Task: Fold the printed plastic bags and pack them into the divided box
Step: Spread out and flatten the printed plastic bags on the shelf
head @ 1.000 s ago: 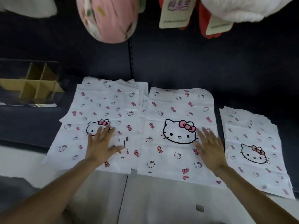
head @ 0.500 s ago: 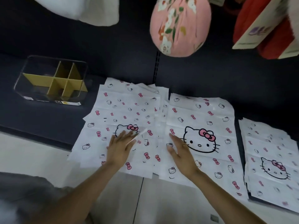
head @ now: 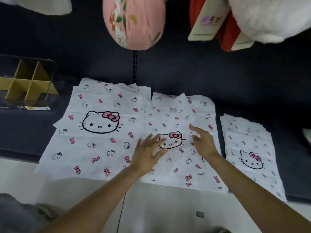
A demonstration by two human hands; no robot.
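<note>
I see my left hand (head: 148, 153) lying flat, fingers spread and straight, on the middle white plastic bag printed with a cat face and pink bows (head: 180, 140), its fingertips over the left edge of the cat face. My right hand (head: 202, 142) sits just to the right of that face on the same bag, fingers relaxed and slightly blurred, so I think it touches the plastic but cannot be sure; neither hand grips anything. To the left lies a larger flat bag of the same print (head: 99, 130), topping a loose pile, its edge meeting the middle bag. To the right, apart across a dark gap, a neat stack of smaller bags (head: 249, 152) shows the same cat face. All the bags rest on the dark desk (head: 252, 91), their near edges overhanging a pale surface. The clear plastic box with yellow card dividers (head: 28, 81) stands at far left, well away from my hands; a label strip on its front is too small to read. Above hang a pink floral cloth ball (head: 134, 21) and a cream tag with purple script (head: 207, 24) that I cannot read.
</note>
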